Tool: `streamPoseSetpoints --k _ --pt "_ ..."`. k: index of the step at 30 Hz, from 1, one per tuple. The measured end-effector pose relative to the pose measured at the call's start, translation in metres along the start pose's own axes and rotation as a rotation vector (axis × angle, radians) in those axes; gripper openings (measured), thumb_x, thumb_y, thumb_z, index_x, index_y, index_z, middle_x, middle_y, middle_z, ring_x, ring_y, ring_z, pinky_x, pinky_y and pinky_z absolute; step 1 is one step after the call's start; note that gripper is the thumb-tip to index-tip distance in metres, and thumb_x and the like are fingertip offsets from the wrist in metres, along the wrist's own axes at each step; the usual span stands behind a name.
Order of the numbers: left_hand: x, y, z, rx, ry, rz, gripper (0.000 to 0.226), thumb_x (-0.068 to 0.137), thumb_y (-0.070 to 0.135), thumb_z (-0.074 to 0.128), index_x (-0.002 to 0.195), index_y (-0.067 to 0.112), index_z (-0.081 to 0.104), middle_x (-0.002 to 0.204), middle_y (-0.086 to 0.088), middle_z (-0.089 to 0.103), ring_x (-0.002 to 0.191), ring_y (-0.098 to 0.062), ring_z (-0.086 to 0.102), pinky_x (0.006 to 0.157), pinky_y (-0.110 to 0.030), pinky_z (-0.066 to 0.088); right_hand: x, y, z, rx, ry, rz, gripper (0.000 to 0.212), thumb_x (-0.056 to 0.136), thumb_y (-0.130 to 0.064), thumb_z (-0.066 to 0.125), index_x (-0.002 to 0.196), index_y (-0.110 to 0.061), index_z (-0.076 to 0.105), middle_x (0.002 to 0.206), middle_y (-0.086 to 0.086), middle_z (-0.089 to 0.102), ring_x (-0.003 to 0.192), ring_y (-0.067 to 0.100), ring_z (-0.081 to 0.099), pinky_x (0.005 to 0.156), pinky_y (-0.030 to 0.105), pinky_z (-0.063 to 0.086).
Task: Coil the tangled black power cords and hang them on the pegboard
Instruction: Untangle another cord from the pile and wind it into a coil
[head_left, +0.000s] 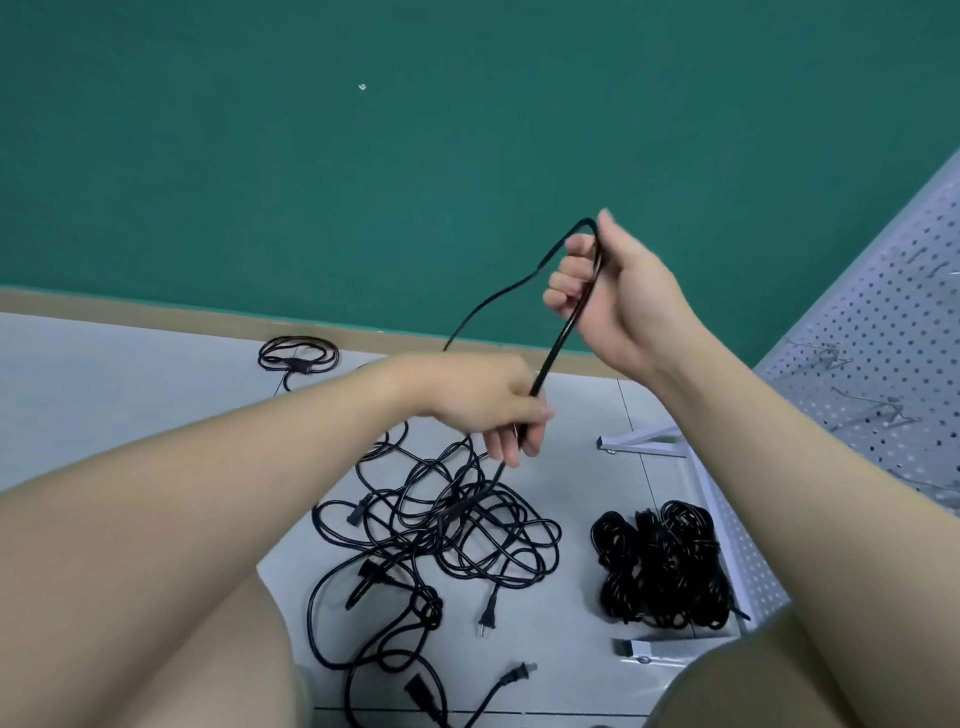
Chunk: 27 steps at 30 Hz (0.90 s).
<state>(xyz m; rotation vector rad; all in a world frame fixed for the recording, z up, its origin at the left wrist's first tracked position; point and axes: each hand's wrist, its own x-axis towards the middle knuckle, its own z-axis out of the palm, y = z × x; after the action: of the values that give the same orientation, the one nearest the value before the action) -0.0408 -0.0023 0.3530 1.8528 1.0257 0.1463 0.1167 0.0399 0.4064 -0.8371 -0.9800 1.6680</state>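
1. The fingers (563, 283) of the right hand (618, 296) are curled tight round a black power cord (558, 343), with the thumb raised above them; the cord bends in a sharp loop over the top of this fist.
2. The left hand (483, 400) grips the same cord lower down, its fingers closed round it and pointing downward, so a short straight run of cord stretches between the two hands.
3. From the loop at the right hand a second strand falls away to the left and passes behind the left hand.
4. Below the left hand the cord drops into a tangled heap of cords (447, 525) spread on the pale floor (130, 374), directly under the hands. Several plugs lie among it, one two-pin plug (488, 618) at its near edge and another plug (517, 673) closer still.
5. Just to the right of the heap, apart from it, sits a dense pile of bundled cords (660, 561), beside the white frame foot (644, 441) of the pegboard stand.
6. The pegboard (883, 364) rises at the right edge, white and perforated, with metal hooks (878, 410) on it.
7. Well apart at the far left, near the skirting, lies one coiled cord (298, 356).
8. A green wall (363, 156) fills the background.
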Motion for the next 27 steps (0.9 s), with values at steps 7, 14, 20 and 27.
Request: streamPoseSetpoints --k 7,14,20,27 --pt "-0.025 0.021 -0.06 -0.752 0.681 0.251 0.033 0.111 0.023 0.042 0.086 0.007 0.055 0.076 -0.019 0.073 0.049 -0.014 0.057 0.048 -0.023 0.048 -0.021 0.047 -0.007 -0.376 -0.451 0.33 0.055 0.089 -0.057 0.053 0.122 -0.015 0.066 0.125 0.008 0.071 0.12 0.024 0.065 0.107 0.042 0.043" --pt "-0.047 0.002 -0.094 -0.99 0.85 0.256 0.028 0.108 0.033 0.048 0.103 0.009 0.06 0.091 -0.008 0.077 0.059 -0.012 0.059 0.057 -0.024 0.048 -0.018 0.084 0.022 -0.987 -0.419 0.135 0.031 0.111 -0.019 0.042 0.097 -0.003 0.065 0.103 0.018 0.077 0.081 0.009 0.072 0.093 0.043 0.06" --pt "-0.061 -0.029 -0.055 -0.307 0.224 -0.043 0.053 0.091 -0.004 0.066 0.138 0.015 0.052 0.132 -0.008 0.067 0.091 -0.007 0.071 0.077 -0.029 0.057 0.001 0.044 0.035 -0.697 -0.164 -0.132 0.032 0.11 -0.021 0.048 0.089 -0.003 0.064 0.088 0.017 0.077 0.076 0.027 0.076 0.069 0.03 0.063" --pt "-0.034 -0.055 -0.024 0.098 0.151 -0.209 0.023 0.108 0.026 0.051 0.108 0.007 0.064 0.103 -0.011 0.075 0.081 -0.02 0.075 0.074 -0.035 0.057 0.008 0.026 0.045 -0.524 -0.083 -0.3 0.033 0.111 -0.022 0.047 0.088 -0.004 0.063 0.083 0.012 0.077 0.079 0.025 0.076 0.065 0.026 0.058"
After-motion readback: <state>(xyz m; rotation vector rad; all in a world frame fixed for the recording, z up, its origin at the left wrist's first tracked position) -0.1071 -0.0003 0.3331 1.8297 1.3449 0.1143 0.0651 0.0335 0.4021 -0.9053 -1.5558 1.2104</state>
